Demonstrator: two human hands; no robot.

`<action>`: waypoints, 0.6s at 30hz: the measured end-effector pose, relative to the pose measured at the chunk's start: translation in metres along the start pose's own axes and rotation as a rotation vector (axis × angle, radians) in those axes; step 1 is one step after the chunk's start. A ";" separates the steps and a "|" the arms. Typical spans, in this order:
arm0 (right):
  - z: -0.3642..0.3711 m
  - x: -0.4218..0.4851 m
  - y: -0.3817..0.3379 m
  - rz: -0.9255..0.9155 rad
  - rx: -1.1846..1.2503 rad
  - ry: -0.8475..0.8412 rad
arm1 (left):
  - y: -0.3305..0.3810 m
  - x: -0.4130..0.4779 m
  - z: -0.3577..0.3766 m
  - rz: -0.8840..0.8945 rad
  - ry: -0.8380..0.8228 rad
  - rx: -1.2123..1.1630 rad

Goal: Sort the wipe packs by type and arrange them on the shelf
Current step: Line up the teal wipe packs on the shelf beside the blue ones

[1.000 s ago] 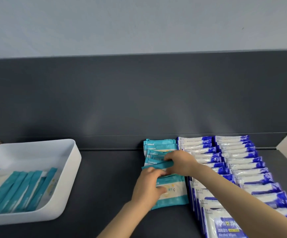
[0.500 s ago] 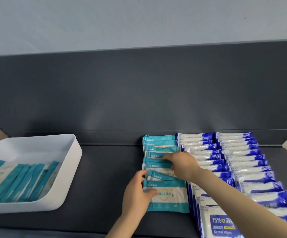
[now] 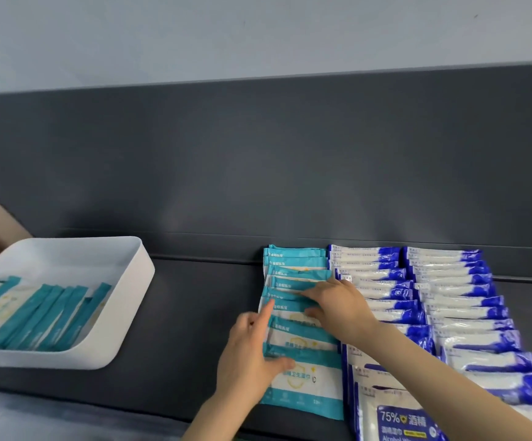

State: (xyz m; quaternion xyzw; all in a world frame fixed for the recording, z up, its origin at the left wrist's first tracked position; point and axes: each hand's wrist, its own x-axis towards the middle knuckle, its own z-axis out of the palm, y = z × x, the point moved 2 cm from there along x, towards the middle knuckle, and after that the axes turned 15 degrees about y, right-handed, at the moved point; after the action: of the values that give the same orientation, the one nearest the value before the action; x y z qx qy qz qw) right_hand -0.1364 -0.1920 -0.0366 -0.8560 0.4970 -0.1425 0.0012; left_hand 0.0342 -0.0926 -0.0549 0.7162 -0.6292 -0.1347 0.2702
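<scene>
Teal packs [image 3: 299,326] form one overlapped row at lower centre beside two finished blue rows [image 3: 449,300]. Left hand [image 3: 252,354] and right hand [image 3: 337,303] press flat, fingers spread, gripping nothing. More teal ones wait in the tray [image 3: 131,313], lower left.

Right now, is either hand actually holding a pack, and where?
Neither grips one. Both hands, left hand and right hand, press flat on the teal packs' faces and left edge.

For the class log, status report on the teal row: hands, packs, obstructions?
Left hand and right hand flat on teal packs, straightening. More in white bin. Nothing blocking.
</scene>
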 end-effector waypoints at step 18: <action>-0.013 0.008 -0.023 -0.010 0.044 0.081 | -0.014 0.011 -0.030 -0.024 -0.004 -0.062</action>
State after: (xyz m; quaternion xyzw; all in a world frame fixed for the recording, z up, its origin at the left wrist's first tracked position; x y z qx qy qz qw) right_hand -0.1163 -0.1852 -0.0192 -0.8518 0.4890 -0.1880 -0.0006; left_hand 0.0634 -0.0956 -0.0368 0.7146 -0.6168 -0.1589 0.2894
